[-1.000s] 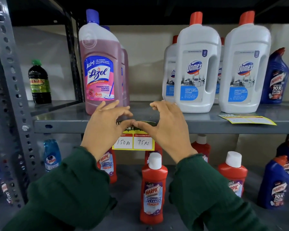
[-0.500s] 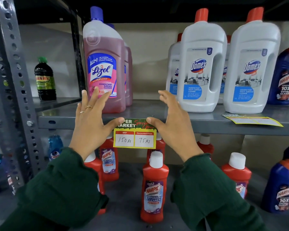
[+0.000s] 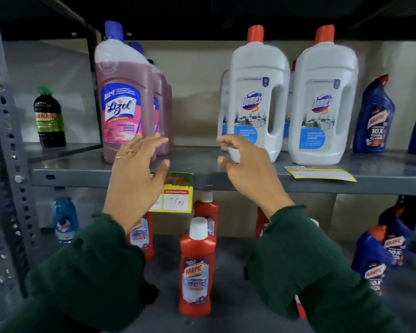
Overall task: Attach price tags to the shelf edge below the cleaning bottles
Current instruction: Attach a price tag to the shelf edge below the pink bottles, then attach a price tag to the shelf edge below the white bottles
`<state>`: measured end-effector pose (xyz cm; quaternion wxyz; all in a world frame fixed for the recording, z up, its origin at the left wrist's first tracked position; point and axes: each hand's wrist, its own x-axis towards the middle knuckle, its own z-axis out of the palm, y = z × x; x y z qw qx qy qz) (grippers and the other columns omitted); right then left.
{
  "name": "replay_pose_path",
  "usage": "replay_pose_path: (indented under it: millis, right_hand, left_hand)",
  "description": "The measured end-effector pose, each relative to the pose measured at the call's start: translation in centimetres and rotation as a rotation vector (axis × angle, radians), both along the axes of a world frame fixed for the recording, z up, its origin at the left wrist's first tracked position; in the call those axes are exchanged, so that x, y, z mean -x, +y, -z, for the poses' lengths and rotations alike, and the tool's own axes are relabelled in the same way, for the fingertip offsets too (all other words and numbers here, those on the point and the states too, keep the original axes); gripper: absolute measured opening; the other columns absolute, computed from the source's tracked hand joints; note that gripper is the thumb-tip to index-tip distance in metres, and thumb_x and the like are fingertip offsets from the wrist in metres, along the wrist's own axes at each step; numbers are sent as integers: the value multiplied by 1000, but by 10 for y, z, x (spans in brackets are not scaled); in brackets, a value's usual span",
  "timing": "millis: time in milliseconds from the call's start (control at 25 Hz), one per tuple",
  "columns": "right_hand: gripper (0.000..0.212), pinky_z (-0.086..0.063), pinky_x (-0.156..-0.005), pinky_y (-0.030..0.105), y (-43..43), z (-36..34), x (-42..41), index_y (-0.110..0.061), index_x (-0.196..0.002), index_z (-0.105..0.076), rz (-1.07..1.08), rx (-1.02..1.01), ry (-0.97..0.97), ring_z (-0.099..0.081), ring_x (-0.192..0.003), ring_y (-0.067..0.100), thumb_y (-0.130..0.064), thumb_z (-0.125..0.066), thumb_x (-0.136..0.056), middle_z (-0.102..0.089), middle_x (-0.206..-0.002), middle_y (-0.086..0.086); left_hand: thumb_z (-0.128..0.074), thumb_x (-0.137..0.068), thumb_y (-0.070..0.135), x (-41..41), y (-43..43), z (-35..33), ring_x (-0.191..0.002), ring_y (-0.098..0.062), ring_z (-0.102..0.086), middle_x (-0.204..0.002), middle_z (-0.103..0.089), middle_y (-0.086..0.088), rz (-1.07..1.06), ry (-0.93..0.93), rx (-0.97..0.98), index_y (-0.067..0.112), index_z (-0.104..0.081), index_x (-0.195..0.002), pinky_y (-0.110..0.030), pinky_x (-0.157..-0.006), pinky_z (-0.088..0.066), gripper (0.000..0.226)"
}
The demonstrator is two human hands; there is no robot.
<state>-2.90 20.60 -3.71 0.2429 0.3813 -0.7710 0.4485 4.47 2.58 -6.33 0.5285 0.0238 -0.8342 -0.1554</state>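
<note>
Yellow-bordered price tag (image 3: pixel 178 195) found hanging from the grey shelf edge (image 3: pixel 82 180), just below and to the right of the pink Lizol bottle (image 3: pixel 123 104), dark green header against the steel, white price boxes dangling beneath. Read "75" in the right-hand box; could not read the left box, hidden behind the left hand (image 3: pixel 135 183). Found that hand open, fingers loosely spread, holding nothing, thumb up near the tag's top corner; could not tell whether any part of it touched the paper. Found the right hand (image 3: pixel 247 174) open too, fingers lightly curled, empty, off to the right of the tag and in front of the nearer white Domex bottle (image 3: pixel 257 104). Spotted a second yellow tag (image 3: pixel 320 173) lying flat on the shelf top before the other Domex bottle (image 3: pixel 322 104), not yet fixed to the edge.

Judged the first tag as placed and the step in hand as the pause between tags, with neither hand committed to anything. Reckoned the next move to call for the right hand reaching further right to the flat tag. Expected thin paper on smooth steel to resist a straight pinch, so thought it best slid to the lip, then caught by a corner. Then judged it to need lining up on the edge under the Domex pair and pressing flat along the header with both thumbs.
</note>
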Motion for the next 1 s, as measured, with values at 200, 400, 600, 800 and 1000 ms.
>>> replay_pose_path:
  millis: [200, 400, 600, 800, 1000]
  right_hand:
    - [23, -44, -77, 37, 87, -21, 55, -5, -100, -62, 570, -352, 108, -55, -99, 39, -7, -44, -86, -66, -109, 20]
    - [22, -38, -89, 47, 129, -23, 87, -13, -89, -57, 567, -777, -117, -43, -104, 37, -19, -37, -86, -55, -97, 18]
    - [28, -32, -90, 42, 136, -22, 83, -13, -116, -52, 503, -647, -113, -28, -118, 36, -17, -43, -90, -54, -119, 13]
    - [16, -45, -91, 37, 148, -19, 73, -15, -95, -63, 284, -63, 45, -47, -109, 29, -7, -54, -85, -61, -94, 0]
    - [10, -40, -59, -6, 176, -7, 44, -20, -82, -67, 20, 57, -35, -50, -70, -25, -11, -67, -80, -55, -72, -22]
  left_hand:
    - [-44, -86, 35, 29, 84, 0, -109, -27, -55, -110, -67, -11, 101, 10, 182, 12, -62, -112, -40, -95, -41, 39]
    - [-41, -82, 31, 62, 150, 10, -79, -32, -64, -88, -72, -14, 58, -112, 395, 8, -65, -99, -39, -75, -51, 37]
    - [-50, -74, 6, 74, 160, 19, -80, -32, -66, -88, -73, -16, -36, -208, 371, 5, -65, -98, -39, -77, -50, 28]
    - [-46, -83, 7, 76, 166, 21, -80, -37, -64, -87, -71, -18, -4, -164, 245, 4, -63, -102, -43, -77, -48, 25]
    - [-41, -94, 39, 67, 187, 14, -112, -15, -46, -117, -57, 2, 237, 77, -112, 17, -45, -132, -31, -92, -37, 43]
